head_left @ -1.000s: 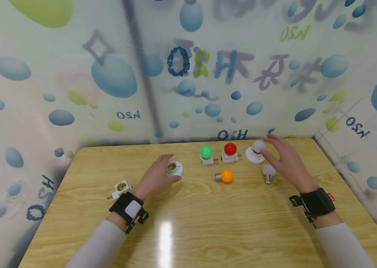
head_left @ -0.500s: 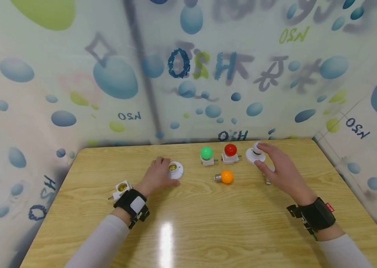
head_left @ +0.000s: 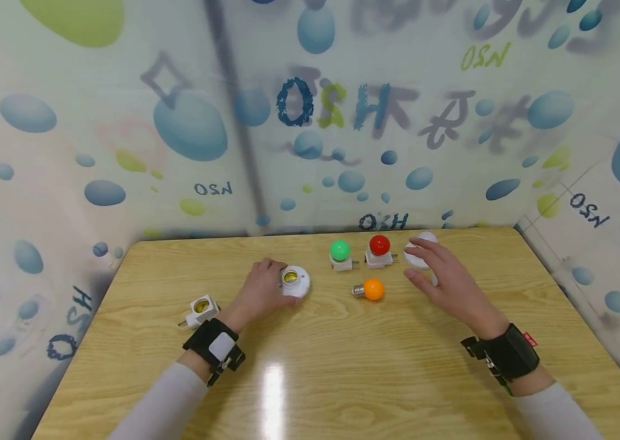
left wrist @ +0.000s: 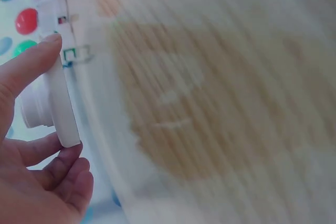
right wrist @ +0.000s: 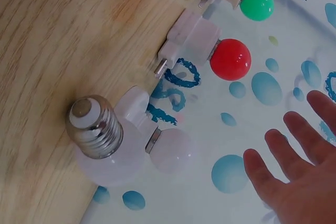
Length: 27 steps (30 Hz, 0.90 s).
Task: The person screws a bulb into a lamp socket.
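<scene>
Head view, and the left hand (head_left: 263,292) has a white round lamp holder (head_left: 300,284) pinched at its rim, thumb on one side and curled fingers on the other (the left wrist view shows that grip edge-on). Its socket mouth faces up at the head camera. Can't really tell whether the plate is clear of the wooden table (head_left: 332,373).

Right hand (head_left: 455,290) is holding nothing: fingers spread apart, thumb well off from them, reaching toward the middle.

The relation I'd watch is where the orange bulb (head_left: 373,289) sits. It's lying on its side between the two hands, long axis running roughly left to right, screw cap toward the left hand and globe toward the right. Right hand is the nearer one, with the bulb just off to the left of its thumb, so the globe end is what faces those fingers, handy imo.

Also near the right hand: a loose white bulb (right wrist: 105,148), mostly hidden under it from the head camera, and another white bulb (right wrist: 170,150) on a round base. Red bulb (head_left: 379,245) and green bulb (head_left: 340,250) sit behind the orange one.
</scene>
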Tool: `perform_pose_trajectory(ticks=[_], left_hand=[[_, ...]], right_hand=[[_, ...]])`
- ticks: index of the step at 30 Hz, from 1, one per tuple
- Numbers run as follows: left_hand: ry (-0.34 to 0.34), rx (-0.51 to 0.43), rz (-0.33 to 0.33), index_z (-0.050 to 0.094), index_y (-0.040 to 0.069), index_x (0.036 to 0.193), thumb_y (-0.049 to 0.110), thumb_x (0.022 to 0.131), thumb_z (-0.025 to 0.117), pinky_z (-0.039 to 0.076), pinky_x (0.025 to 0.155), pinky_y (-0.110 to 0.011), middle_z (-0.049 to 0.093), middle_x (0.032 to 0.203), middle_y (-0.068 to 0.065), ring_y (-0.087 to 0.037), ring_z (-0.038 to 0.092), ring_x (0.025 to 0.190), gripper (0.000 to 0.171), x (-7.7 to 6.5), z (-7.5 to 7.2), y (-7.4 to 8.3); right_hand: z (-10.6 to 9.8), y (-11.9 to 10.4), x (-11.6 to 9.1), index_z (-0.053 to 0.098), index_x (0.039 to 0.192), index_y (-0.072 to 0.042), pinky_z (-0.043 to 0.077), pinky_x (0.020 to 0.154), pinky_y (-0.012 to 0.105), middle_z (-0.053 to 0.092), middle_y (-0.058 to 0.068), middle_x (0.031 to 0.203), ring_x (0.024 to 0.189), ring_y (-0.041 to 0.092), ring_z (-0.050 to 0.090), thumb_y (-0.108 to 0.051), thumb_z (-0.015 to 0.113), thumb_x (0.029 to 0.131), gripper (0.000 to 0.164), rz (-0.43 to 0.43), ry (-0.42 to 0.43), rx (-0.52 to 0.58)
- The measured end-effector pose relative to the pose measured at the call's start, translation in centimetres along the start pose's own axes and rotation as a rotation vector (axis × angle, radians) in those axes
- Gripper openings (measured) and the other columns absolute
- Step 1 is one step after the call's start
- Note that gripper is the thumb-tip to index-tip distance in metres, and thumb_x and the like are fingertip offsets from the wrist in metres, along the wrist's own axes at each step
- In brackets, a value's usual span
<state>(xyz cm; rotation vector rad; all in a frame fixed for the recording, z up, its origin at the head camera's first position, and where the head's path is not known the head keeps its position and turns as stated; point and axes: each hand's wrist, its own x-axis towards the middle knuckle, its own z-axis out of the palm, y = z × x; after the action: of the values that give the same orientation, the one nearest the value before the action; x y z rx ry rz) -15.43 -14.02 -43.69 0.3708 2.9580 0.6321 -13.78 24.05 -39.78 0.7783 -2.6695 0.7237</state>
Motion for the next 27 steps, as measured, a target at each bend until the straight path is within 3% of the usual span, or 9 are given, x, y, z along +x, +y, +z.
perform_pose_trajectory(ticks=[4,10,19,27], left_hand=[[0.017,-0.009,0.057,0.056,-0.001,0.130,0.049,0.065,0.083,0.040,0.095,-0.043,0.054,0.121,-0.014,-0.029,0.048,0.110,0.086,-0.9,-0.1,1.0],[-0.015,0.015,0.157,0.058,0.002,0.130,0.052,0.062,0.083,0.042,0.094,-0.041,0.054,0.122,-0.012,-0.028,0.049,0.110,0.088,-2.5,0.2,2.7],[-0.036,0.080,0.363,0.057,0.003,0.131,0.051,0.064,0.082,0.043,0.090,-0.042,0.055,0.118,-0.008,-0.022,0.050,0.105,0.085,-4.1,1.0,4.7],[-0.092,0.094,0.388,0.056,0.007,0.131,0.050,0.065,0.082,0.043,0.093,-0.040,0.053,0.121,-0.005,-0.021,0.049,0.109,0.083,-4.7,1.7,5.3]], right_hand=[[0.2,-0.4,0.2,0.055,0.134,-0.005,0.035,0.101,0.056,0.042,0.010,0.146,0.131,0.031,0.038,-0.035,0.060,0.094,0.050,-0.001,-0.024,-0.003],[0.7,-1.1,0.5,0.055,0.134,-0.006,0.036,0.101,0.055,0.044,0.011,0.144,0.129,0.031,0.039,-0.035,0.059,0.095,0.049,-0.015,-0.025,0.002],[1.3,-1.5,0.5,0.052,0.138,-0.005,0.035,0.102,0.054,0.044,0.010,0.144,0.130,0.029,0.040,-0.038,0.057,0.095,0.054,-0.011,-0.032,0.025],[1.6,-1.4,0.3,0.050,0.139,-0.005,0.035,0.102,0.055,0.045,0.012,0.144,0.130,0.030,0.040,-0.041,0.056,0.095,0.056,0.003,-0.043,0.016]])
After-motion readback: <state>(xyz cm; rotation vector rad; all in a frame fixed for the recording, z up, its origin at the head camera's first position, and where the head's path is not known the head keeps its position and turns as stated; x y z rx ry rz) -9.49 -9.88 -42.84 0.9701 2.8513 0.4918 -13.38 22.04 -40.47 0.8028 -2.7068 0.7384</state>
